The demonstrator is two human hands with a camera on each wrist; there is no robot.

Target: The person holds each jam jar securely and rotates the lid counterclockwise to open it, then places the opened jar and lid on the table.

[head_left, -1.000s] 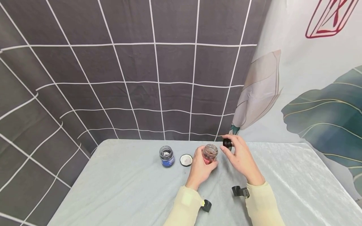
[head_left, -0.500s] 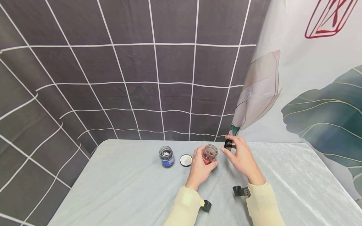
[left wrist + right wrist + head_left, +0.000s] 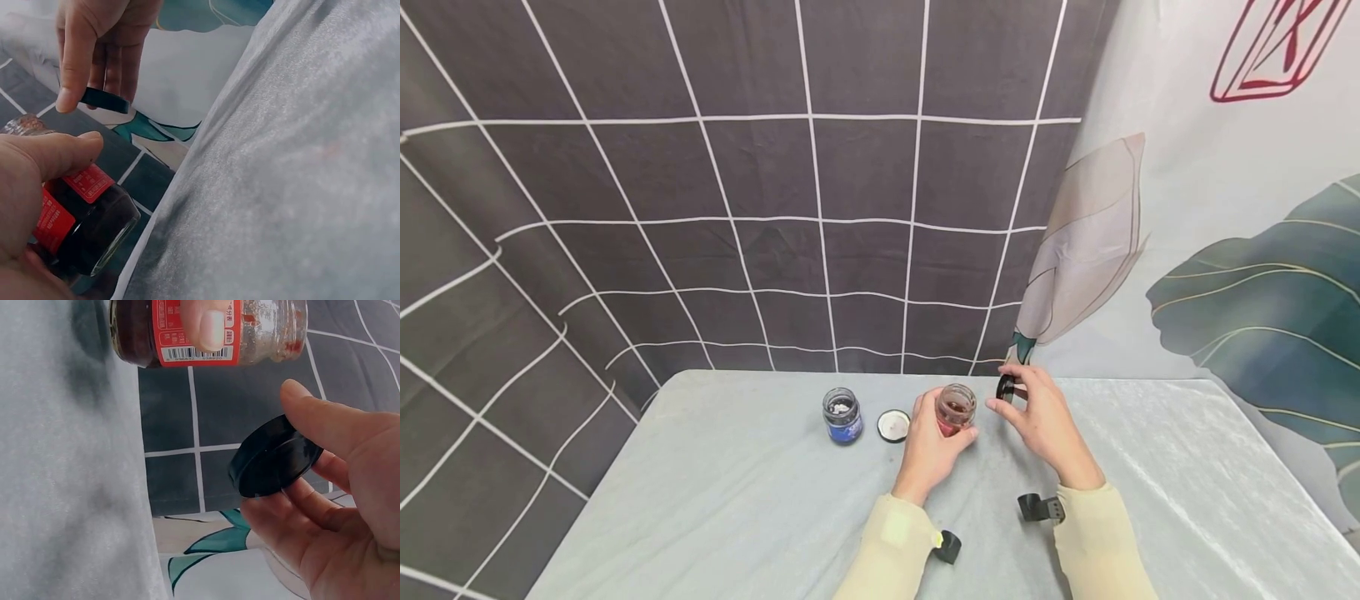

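Note:
My left hand (image 3: 932,442) grips a glass jar (image 3: 956,408) with a red label, its mouth uncovered and dark contents low inside. In the right wrist view the same jar (image 3: 203,337) shows a barcode, with the left thumb across its label. Just to the right, my right hand (image 3: 1041,421) pinches a black jar lid (image 3: 275,456) between thumb and fingers. The lid is tilted on edge, apart from the jar, and its hollow underside faces the palm. From the left wrist view the lid (image 3: 105,100) appears as a thin dark disc.
A second glass jar (image 3: 842,417), with a blue label and no lid, stands left of the hands, pale bits inside. A lid (image 3: 893,426) lies white underside up between the two jars. The grey cloth-covered table (image 3: 722,500) ends at a dark grid-patterned curtain (image 3: 760,183).
The right hand has shifted slightly right, away from the jar, and the black lid has turned more on edge. The left hand and its jar have stayed nearly still.

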